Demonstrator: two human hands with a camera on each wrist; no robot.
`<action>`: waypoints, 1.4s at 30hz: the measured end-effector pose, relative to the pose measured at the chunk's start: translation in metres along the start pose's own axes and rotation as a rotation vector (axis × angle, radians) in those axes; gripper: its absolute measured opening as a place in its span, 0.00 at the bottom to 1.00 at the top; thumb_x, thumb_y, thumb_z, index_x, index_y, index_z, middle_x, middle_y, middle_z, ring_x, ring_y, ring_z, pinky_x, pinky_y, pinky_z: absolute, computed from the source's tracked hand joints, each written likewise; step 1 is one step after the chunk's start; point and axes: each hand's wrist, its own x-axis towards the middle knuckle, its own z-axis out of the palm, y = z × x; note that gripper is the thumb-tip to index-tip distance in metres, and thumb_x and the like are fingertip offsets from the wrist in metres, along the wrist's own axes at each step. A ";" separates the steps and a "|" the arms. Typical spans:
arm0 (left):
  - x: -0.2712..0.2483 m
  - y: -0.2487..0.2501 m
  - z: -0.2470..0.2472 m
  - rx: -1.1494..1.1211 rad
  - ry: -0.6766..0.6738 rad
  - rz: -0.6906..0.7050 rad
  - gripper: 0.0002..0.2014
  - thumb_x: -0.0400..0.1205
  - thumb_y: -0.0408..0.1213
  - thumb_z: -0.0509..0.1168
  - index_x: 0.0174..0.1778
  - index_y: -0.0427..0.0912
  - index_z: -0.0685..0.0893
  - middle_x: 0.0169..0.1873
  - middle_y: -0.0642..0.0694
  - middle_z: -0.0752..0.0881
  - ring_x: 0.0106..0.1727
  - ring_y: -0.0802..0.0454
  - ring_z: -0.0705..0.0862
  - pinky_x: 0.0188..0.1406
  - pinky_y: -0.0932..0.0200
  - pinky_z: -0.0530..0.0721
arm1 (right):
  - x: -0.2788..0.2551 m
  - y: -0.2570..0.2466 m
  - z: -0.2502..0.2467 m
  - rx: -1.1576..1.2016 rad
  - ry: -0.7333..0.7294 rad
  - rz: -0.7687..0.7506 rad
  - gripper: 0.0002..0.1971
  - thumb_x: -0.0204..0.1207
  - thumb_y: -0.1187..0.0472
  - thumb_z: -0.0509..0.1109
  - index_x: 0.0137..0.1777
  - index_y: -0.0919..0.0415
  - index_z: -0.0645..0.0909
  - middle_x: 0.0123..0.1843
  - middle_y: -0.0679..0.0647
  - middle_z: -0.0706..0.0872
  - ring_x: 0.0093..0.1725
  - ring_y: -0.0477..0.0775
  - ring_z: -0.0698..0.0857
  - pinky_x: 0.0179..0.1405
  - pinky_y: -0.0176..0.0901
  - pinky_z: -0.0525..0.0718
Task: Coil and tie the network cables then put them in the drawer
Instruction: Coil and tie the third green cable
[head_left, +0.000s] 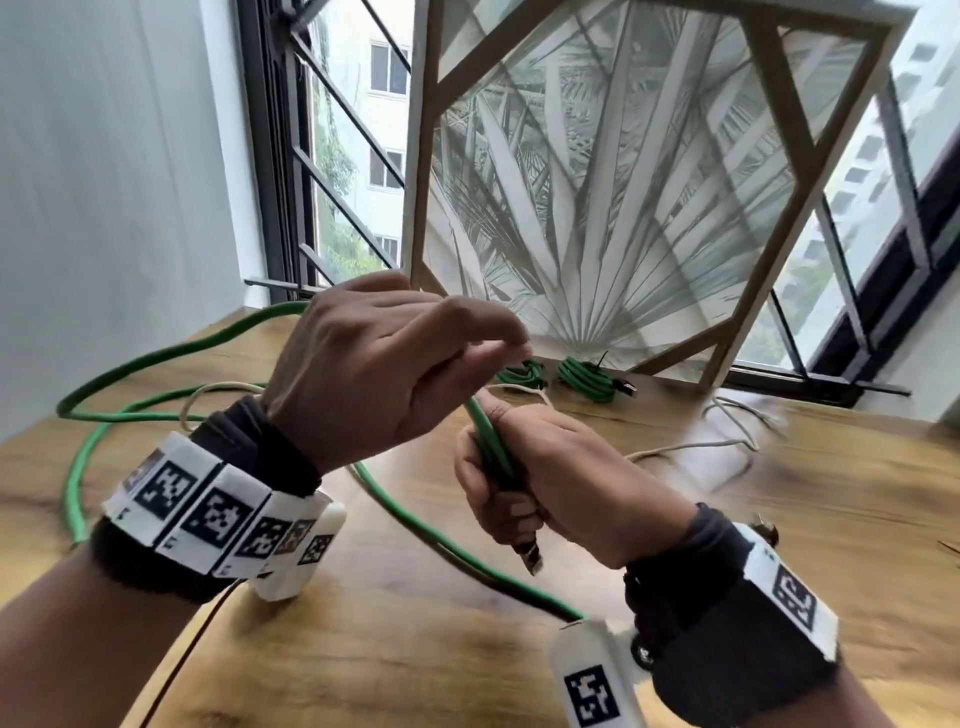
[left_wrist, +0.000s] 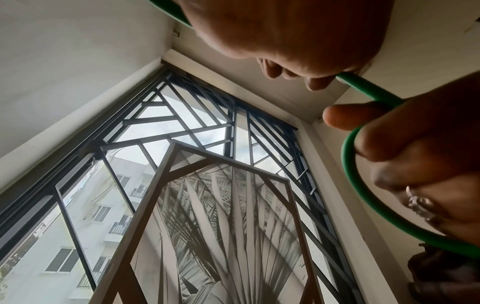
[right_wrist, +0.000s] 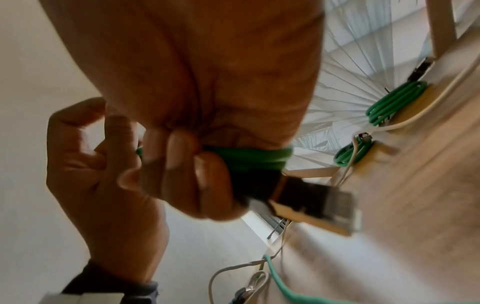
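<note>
A long green network cable (head_left: 415, 525) lies in loose loops across the wooden table (head_left: 779, 545). My right hand (head_left: 501, 467) holds it in a fist just behind its plug (head_left: 530, 558), which sticks out below the fist. That plug (right_wrist: 324, 205) shows blurred in the right wrist view, under my curled right fingers (right_wrist: 182, 164). My left hand (head_left: 511, 348) hovers just above the right and pinches the same green cable (left_wrist: 369, 90) at its fingertips (left_wrist: 311, 82). From there the cable runs in a short loop round my right hand (left_wrist: 415, 144). No drawer is in view.
Two coiled green cables (head_left: 522, 374) (head_left: 587, 379) lie at the back of the table, below a framed palm-leaf picture (head_left: 597, 182) leaning on the window. A loose white cable (head_left: 727, 447) trails on the right. A white wall stands to the left.
</note>
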 end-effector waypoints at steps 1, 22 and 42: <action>0.000 0.000 0.000 0.000 0.005 -0.018 0.07 0.89 0.40 0.71 0.59 0.45 0.82 0.30 0.50 0.89 0.33 0.57 0.76 0.36 0.52 0.82 | -0.001 0.000 0.000 0.020 -0.032 0.003 0.36 0.86 0.31 0.51 0.31 0.63 0.75 0.23 0.51 0.61 0.22 0.50 0.61 0.25 0.45 0.56; 0.005 0.007 -0.005 -0.297 -0.085 -0.306 0.29 0.95 0.53 0.47 0.55 0.34 0.86 0.39 0.66 0.78 0.39 0.71 0.79 0.41 0.71 0.73 | -0.017 -0.019 0.000 0.498 -0.571 -0.028 0.28 0.85 0.37 0.53 0.27 0.53 0.61 0.19 0.47 0.59 0.19 0.47 0.52 0.20 0.48 0.45; -0.013 -0.011 0.012 -0.115 -0.657 -0.294 0.22 0.92 0.60 0.54 0.81 0.67 0.77 0.46 0.53 0.92 0.37 0.53 0.86 0.33 0.50 0.84 | -0.017 -0.025 -0.021 1.047 -0.123 -0.579 0.19 0.89 0.48 0.52 0.33 0.48 0.64 0.22 0.46 0.60 0.22 0.48 0.58 0.25 0.40 0.59</action>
